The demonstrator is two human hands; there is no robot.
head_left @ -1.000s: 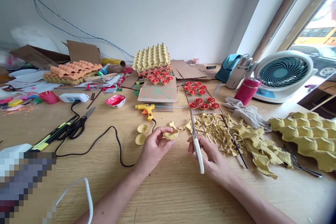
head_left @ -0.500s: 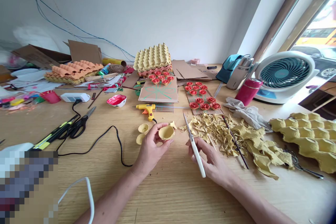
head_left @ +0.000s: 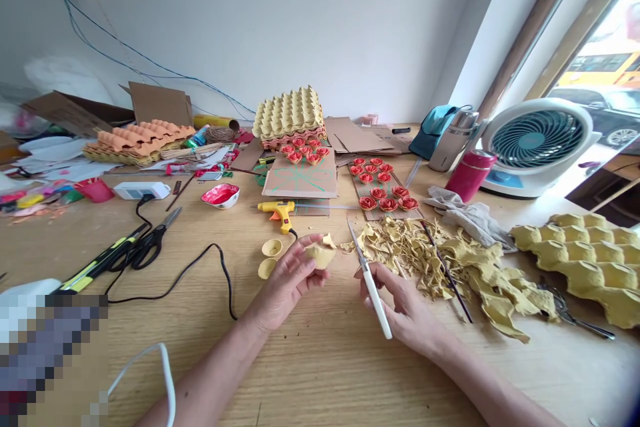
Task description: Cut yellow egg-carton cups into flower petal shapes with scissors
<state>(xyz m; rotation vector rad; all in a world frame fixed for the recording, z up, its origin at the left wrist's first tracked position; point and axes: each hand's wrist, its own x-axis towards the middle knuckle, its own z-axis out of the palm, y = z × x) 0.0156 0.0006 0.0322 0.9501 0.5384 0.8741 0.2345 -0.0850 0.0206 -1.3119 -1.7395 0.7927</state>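
My left hand (head_left: 295, 273) grips a yellow egg-carton cup (head_left: 321, 255) between thumb and fingers. The cup is tipped so its outer side shows, with a torn scrap at its upper edge. My right hand (head_left: 400, 300) holds white-handled scissors (head_left: 371, 287), seen nearly edge-on, the blades pointing up and away. A small gap separates the scissors from the cup. Left of the cup, two more cut cups (head_left: 273, 248) lie on the table, one partly behind my left fingers. Beyond the right hand spreads a heap of yellow carton scraps (head_left: 415, 247).
A yellow glue gun (head_left: 280, 209) lies ahead, its black cord (head_left: 220, 250) looping left. Red paper roses (head_left: 385, 197) sit on cardboard behind it. Black scissors (head_left: 150, 240) and a red paint bowl (head_left: 221, 195) are leftward. An egg tray (head_left: 585, 260) and a fan (head_left: 540, 140) stand right.
My left hand has turned the cup, so its hollow no longer faces me and its outer side shows. The right hand and scissors stay almost where they were.
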